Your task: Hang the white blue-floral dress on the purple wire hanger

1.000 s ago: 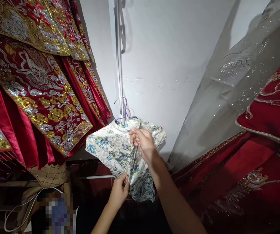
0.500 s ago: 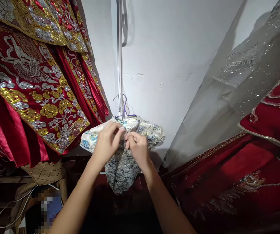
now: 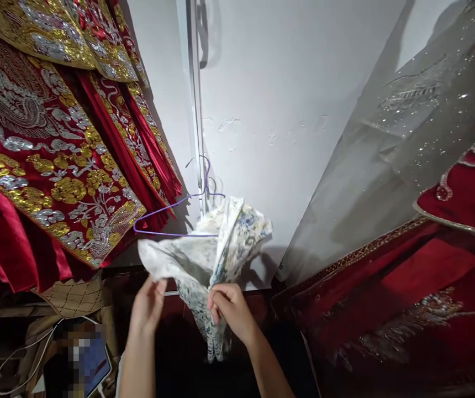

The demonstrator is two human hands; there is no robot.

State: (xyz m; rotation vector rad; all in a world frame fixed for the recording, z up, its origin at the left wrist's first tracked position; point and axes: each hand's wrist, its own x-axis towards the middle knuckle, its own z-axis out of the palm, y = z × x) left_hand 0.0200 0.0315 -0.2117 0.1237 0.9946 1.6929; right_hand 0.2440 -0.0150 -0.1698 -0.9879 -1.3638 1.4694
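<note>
A white garment with a blue and green floral print (image 3: 243, 235) hangs half off a purple wire hanger (image 3: 163, 209). Its right side still covers the hanger's right arm, while the hanger's left arm is bare above the fabric. My right hand (image 3: 230, 307) is closed, pinching the front edge of the garment near its middle. At the lower left, my left hand (image 3: 148, 304) has its fingers and thumb on the pale, loose edge of the cloth. The lower part of the garment dangles bunched between my hands.
Red garments with gold and silver sequins (image 3: 72, 188) hang at the left. A red beaded garment (image 3: 440, 265) and clear sheeting (image 3: 357, 182) are on the right. A metal pole (image 3: 196, 105) stands against the white wall (image 3: 279, 66). A phone with a cable (image 3: 96, 365) lies lower left.
The garment's left side has come off the hanger's left arm and its front is spread open. Both hands have moved down and apart, the left one further to the left.
</note>
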